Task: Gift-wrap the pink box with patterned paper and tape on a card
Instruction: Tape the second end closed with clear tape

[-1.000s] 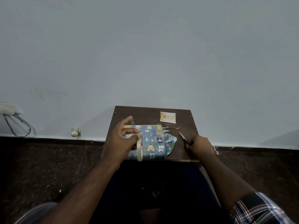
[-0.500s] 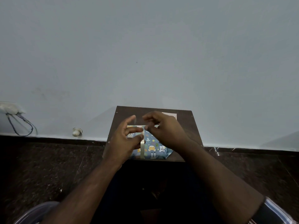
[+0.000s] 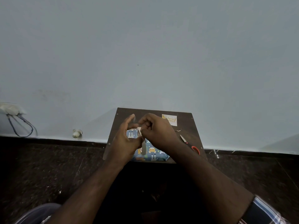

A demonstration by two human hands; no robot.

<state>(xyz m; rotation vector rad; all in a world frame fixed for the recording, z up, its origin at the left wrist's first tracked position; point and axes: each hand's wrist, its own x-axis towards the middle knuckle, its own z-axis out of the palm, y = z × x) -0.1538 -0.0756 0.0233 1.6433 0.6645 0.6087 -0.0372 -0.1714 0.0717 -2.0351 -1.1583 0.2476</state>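
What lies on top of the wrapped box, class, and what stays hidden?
Above the wrapped box, the left hand holds a tape roll while the right hand pinches at it. The hands cover the box's far half; the pink box inside is hidden by paper.

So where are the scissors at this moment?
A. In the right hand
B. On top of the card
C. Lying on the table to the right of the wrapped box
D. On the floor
C: the scissors lie on the table, right of the wrapped box, with no hand on them; both hands are busy over the box, and the card sits apart near the far edge.
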